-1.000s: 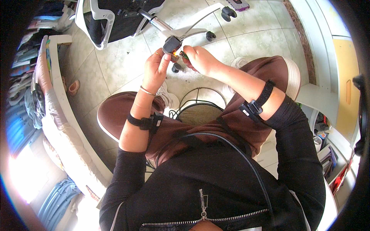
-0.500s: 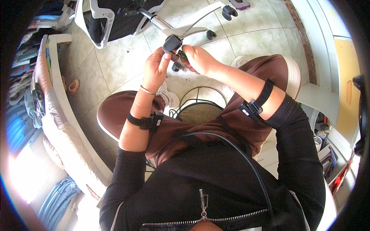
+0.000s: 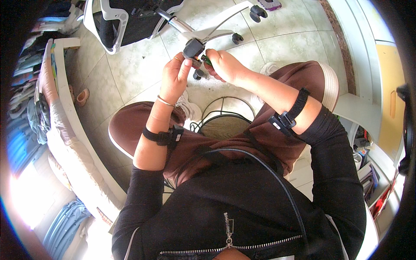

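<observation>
A swivel chair's black caster [image 3: 193, 48] sits at the end of the chair base leg pointing at me. My left hand [image 3: 174, 78] is closed on its near side, thumb up along the wheel and fingers mostly hidden behind. My right hand [image 3: 227, 67] pinches a small green and dark tool [image 3: 206, 60], its tip close to the caster's right side. A small orange spot shows between tool and wheel; I cannot make out what it is. Most of the tool lies hidden in my fingers.
The white and black office chair [image 3: 113, 27] lies tipped over on the tiled floor, its other casters [image 3: 257, 14] spread beyond my hands. A low round stool or lid [image 3: 226, 126] stands between my legs. A bed [image 3: 82, 151] is on the left, white shelving [image 3: 359, 117] on the right.
My right hand has shifted very slightly right, and a bit more of the green tool shows. The left hand and caster look the same.
</observation>
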`<action>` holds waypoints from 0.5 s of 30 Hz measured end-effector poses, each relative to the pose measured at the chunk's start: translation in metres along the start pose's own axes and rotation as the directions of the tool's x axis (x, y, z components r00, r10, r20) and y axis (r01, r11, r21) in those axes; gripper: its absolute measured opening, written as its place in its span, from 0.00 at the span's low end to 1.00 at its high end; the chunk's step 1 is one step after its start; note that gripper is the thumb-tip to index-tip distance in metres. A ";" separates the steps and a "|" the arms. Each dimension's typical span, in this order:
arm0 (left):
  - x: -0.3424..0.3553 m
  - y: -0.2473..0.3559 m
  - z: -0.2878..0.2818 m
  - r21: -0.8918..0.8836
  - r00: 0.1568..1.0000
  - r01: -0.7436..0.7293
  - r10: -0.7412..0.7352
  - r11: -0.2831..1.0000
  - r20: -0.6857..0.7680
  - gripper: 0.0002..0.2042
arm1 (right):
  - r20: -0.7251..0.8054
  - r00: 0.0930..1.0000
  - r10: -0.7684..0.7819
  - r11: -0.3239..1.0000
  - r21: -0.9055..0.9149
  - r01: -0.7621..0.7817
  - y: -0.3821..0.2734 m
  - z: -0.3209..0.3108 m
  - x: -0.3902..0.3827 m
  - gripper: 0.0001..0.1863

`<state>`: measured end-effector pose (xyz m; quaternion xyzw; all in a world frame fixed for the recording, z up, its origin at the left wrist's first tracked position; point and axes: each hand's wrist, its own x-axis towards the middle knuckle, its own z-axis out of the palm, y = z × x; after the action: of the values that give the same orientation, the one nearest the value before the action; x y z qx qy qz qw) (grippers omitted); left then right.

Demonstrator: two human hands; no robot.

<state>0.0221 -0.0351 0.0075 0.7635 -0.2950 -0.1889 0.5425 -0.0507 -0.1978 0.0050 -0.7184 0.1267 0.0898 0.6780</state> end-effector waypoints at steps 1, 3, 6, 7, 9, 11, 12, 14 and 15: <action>0.000 0.000 0.000 -0.007 1.000 -0.002 0.002 1.000 -0.004 0.16 | 0.000 1.000 0.005 1.000 -0.001 -0.005 -0.001 0.000 0.000 0.25; 0.000 0.001 0.000 -0.006 1.000 0.004 -0.004 1.000 -0.003 0.17 | 0.021 0.997 0.077 0.995 0.055 -0.078 -0.002 0.000 -0.001 0.25; 0.000 0.002 0.000 -0.025 1.000 0.013 -0.013 1.000 0.008 0.17 | 0.032 0.997 0.065 0.997 0.043 -0.066 -0.004 -0.001 -0.002 0.25; -0.001 0.002 0.000 -0.038 1.000 0.022 -0.022 0.999 0.009 0.17 | 0.033 0.999 0.041 0.999 0.023 -0.042 -0.004 -0.002 -0.002 0.25; 0.000 0.002 0.001 -0.054 1.000 0.021 -0.020 0.998 0.016 0.17 | 0.019 0.998 0.053 0.998 0.031 -0.054 -0.004 -0.003 -0.003 0.24; 0.000 0.002 0.001 -0.068 0.999 0.029 -0.027 0.997 0.020 0.17 | 0.047 0.999 0.011 0.998 -0.067 -0.008 -0.004 -0.005 -0.002 0.21; 0.000 0.002 0.001 -0.072 0.999 0.035 -0.033 0.997 0.022 0.17 | 0.086 0.996 -0.034 0.985 -0.166 0.048 -0.004 -0.008 0.000 0.18; 0.000 0.001 0.001 -0.062 0.999 0.039 -0.037 0.997 0.022 0.17 | 0.120 0.993 -0.014 0.981 -0.190 0.037 -0.004 -0.009 0.001 0.17; 0.000 0.001 0.000 -0.048 0.999 0.037 -0.036 0.998 0.020 0.17 | 0.115 0.992 0.046 0.993 -0.116 -0.032 -0.005 -0.009 0.001 0.19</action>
<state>0.0218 -0.0356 0.0081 0.7537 -0.2815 -0.2132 0.5543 -0.0484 -0.2065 0.0095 -0.7468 0.0952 0.1523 0.6403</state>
